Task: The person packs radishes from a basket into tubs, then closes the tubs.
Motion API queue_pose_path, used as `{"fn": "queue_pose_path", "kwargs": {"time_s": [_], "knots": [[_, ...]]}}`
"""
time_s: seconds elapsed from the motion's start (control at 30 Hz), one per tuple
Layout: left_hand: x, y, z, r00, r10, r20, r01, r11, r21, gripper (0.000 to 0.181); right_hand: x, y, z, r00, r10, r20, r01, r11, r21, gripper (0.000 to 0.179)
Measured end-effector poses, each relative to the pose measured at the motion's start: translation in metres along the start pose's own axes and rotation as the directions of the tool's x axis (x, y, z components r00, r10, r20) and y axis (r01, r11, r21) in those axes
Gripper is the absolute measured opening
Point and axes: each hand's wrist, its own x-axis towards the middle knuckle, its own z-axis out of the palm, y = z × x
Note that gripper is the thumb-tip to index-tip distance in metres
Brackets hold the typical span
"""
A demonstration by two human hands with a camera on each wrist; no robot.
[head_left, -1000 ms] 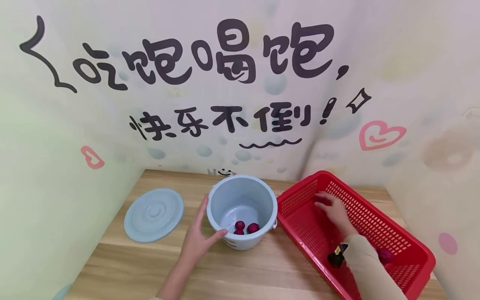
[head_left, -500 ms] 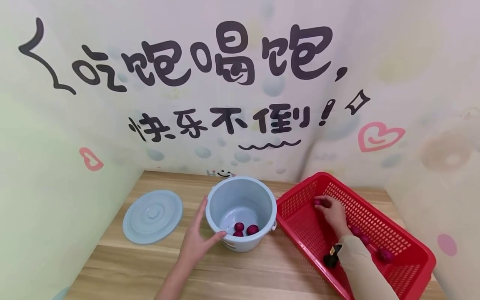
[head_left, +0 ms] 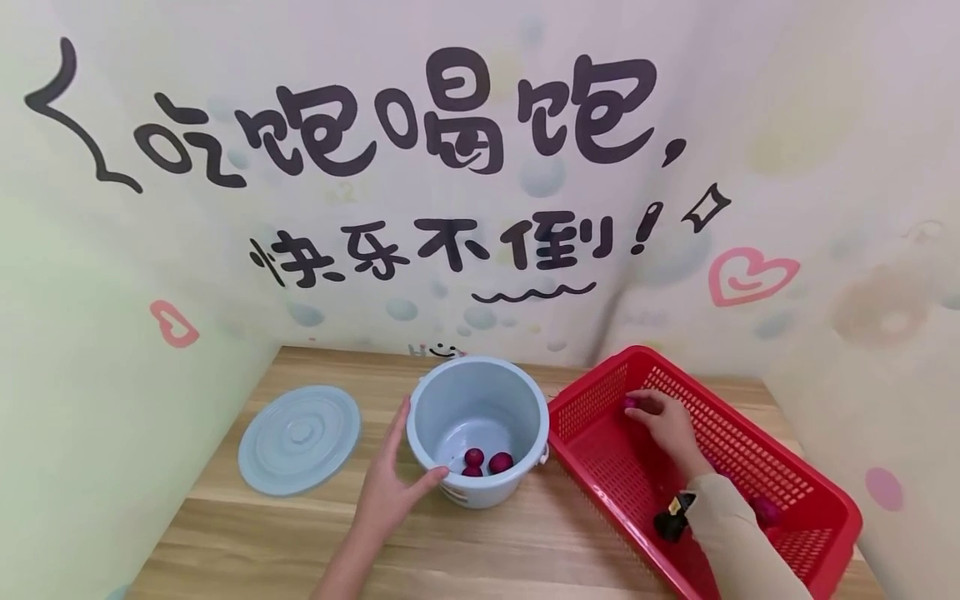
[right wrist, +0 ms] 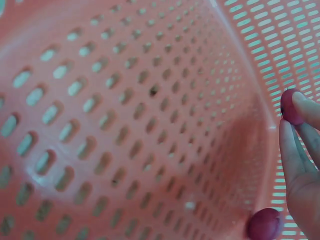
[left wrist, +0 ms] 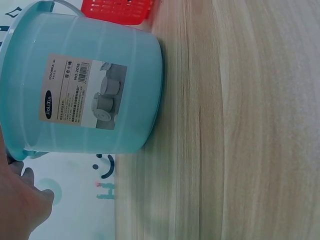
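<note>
In the head view my left hand (head_left: pixel 390 479) holds the pale blue bucket (head_left: pixel 480 408) from its left, thumb over the front rim and fingers along the side. Several round purple-red radishes (head_left: pixel 501 462) lie on the bucket's floor. My right hand (head_left: pixel 667 425) reaches into the far end of the red basket (head_left: pixel 600 500). It pinches a small purple-red radish (right wrist: pixel 290 106) between thumb and fingertips, clearly seen in the right wrist view. Another radish (right wrist: pixel 264 224) lies below that hand, against the basket wall. The right forearm hides part of the basket's contents.
A round pale blue lid (head_left: pixel 300 437) lies flat on the wooden table (head_left: pixel 255 542), left of the bucket. The basket stands close to the bucket's right side. More radishes (head_left: pixel 765 510) lie along its right wall. A printed wall (head_left: pixel 420 325) rises behind the table.
The right fingers, seen without a radish a second ago, have closed on one at the basket's far end. The left hand keeps its place on the bucket. The whole view has shifted slightly.
</note>
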Motion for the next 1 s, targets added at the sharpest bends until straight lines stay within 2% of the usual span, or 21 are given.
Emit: {"fn": "queue_pose_path", "kwargs": {"time_s": [0.17, 0.4, 0.6, 0.77, 1.0], "knots": [[0.002, -0.001, -0.002, 1.000, 0.010, 0.000, -0.010, 1.000, 0.005, 0.105, -0.002, -0.014, -0.007, 0.997, -0.076, 0.001, 0.076, 0.997, 0.014, 0.033], [-0.007, -0.005, -0.003, 1.000, -0.004, -0.007, 0.004, 1.000, 0.011, 0.106, -0.018, -0.033, -0.008, 0.992, -0.122, 0.033, 0.121, 0.993, 0.012, 0.033], [-0.011, -0.008, -0.003, 1.000, -0.008, -0.011, 0.008, 1.000, 0.000, 0.106, -0.026, -0.056, -0.001, 0.980, -0.188, 0.070, 0.182, 0.979, 0.090, 0.032], [-0.009, -0.007, -0.002, 1.000, 0.012, -0.014, -0.013, 1.000, -0.010, 0.105, -0.030, -0.082, 0.007, 0.960, -0.259, 0.110, 0.235, 0.953, 0.194, 0.034], [-0.002, -0.004, 0.000, 0.999, 0.032, -0.018, -0.032, 0.999, -0.022, 0.104, -0.037, -0.125, 0.026, 0.912, -0.373, 0.173, 0.303, 0.894, 0.329, 0.035]]}}
